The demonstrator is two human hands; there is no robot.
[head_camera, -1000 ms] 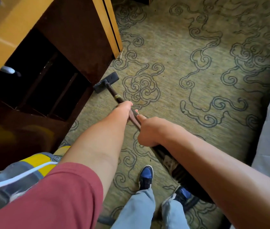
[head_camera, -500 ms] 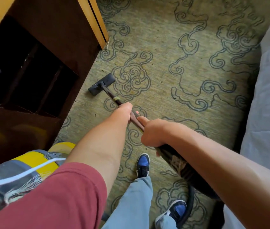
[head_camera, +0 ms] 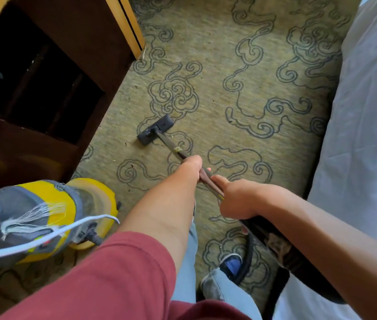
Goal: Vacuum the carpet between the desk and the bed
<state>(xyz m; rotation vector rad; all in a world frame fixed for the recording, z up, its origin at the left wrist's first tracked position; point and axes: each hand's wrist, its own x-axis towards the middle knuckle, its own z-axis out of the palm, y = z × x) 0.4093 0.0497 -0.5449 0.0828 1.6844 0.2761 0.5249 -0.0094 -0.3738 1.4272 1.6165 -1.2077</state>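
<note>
A dark vacuum wand (head_camera: 171, 146) runs from my hands down to a black floor nozzle (head_camera: 155, 129) resting flat on the olive carpet (head_camera: 240, 65) with grey swirl patterns. My left hand (head_camera: 191, 167) grips the wand further down, and my right hand (head_camera: 236, 199) grips it just behind, where it meets the black hose (head_camera: 275, 239). The dark wooden desk (head_camera: 67, 54) stands at the left. The bed with white sheets (head_camera: 367, 135) lines the right edge. The nozzle lies on open carpet, a short way right of the desk.
The yellow and grey vacuum canister (head_camera: 51, 213) sits at lower left beside the desk, with a white cord (head_camera: 67, 229) across it. My feet in blue shoes (head_camera: 230, 265) stand on the carpet below my hands. The hose loops by my right foot.
The nozzle has been pulled back from the desk's edge toward me and out onto open carpet. The view has shifted, showing more of the bed and canister.
</note>
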